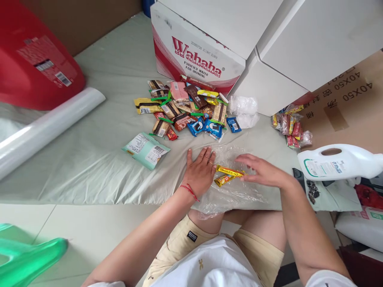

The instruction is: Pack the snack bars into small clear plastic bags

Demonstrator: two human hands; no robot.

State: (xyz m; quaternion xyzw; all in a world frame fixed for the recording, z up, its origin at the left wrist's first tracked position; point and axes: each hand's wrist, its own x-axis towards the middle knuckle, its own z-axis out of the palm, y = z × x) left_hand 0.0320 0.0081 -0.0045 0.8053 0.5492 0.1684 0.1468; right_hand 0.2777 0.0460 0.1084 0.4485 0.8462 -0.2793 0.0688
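Note:
Two small snack bars in yellow wrappers, an upper bar (229,171) and a lower bar (223,181), lie crossed on a crumpled sheet of clear plastic film (251,195). My left hand (199,171) rests flat with its fingers stretched out, at the film's left edge and beside the left end of the bars. On the other side is my right hand (261,170), its fingers apart and its thumb close to the bars' right end; whether it touches them I cannot tell. Beyond both hands lies a pile of wrapped snacks (182,105), with a mint-green pouch (143,149) at its near left.
A Wahaha carton (197,52) stands behind the pile, beside white plastic bundles (243,107). Bagged snacks (289,125), a white jug (338,161) and keys (312,191) are on the right. A plastic roll (56,123) and red container (36,59) occupy the left.

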